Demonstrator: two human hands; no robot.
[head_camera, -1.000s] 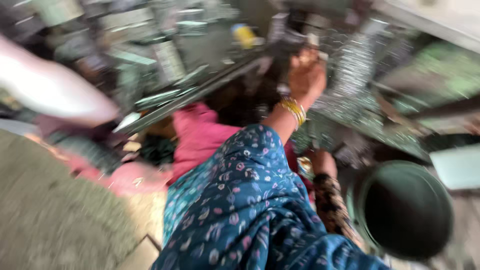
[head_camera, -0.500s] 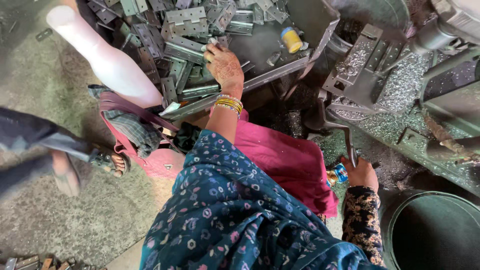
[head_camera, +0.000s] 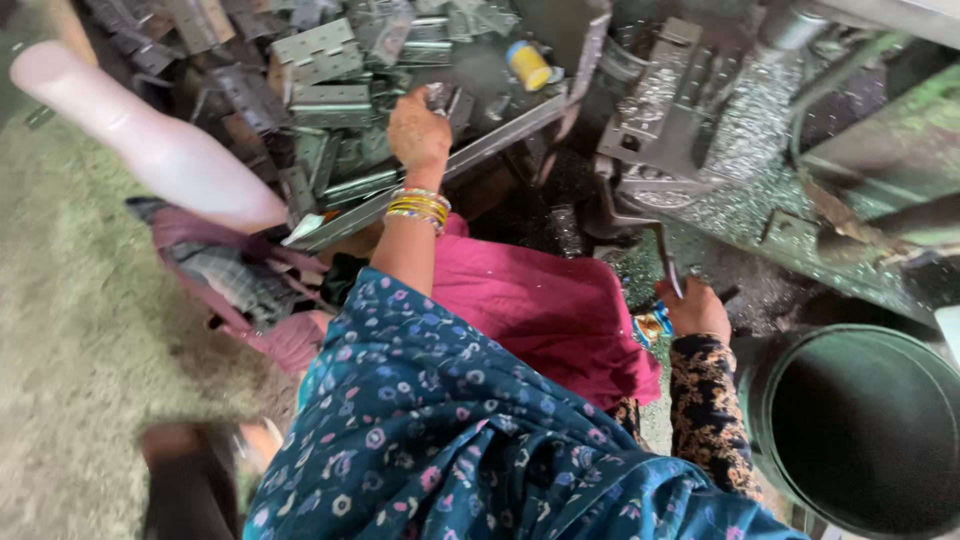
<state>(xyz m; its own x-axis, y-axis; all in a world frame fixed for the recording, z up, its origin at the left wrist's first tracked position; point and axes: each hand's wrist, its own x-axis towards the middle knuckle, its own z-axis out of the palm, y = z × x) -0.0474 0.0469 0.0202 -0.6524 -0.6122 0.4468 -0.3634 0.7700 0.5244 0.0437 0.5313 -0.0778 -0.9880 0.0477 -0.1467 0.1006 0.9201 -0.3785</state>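
My left hand, with yellow bangles on the wrist, reaches into a metal tray piled with several grey metal hinge plates. Its fingers are closed on a small metal piece. My right hand grips the thin lever handle of a grey press machine to the right. Blue flowered cloth and a pink garment cover my body and lap between the two hands.
A yellow spool lies on the tray. A dark green round drum stands at the lower right. Metal shavings coat the machine bed. A pale plastic bottle shape lies on the left, above grey floor.
The view has swung and moved closer. My left hand has shifted from the tray's edge further into the pile of plates. My right hand stays at the lever.
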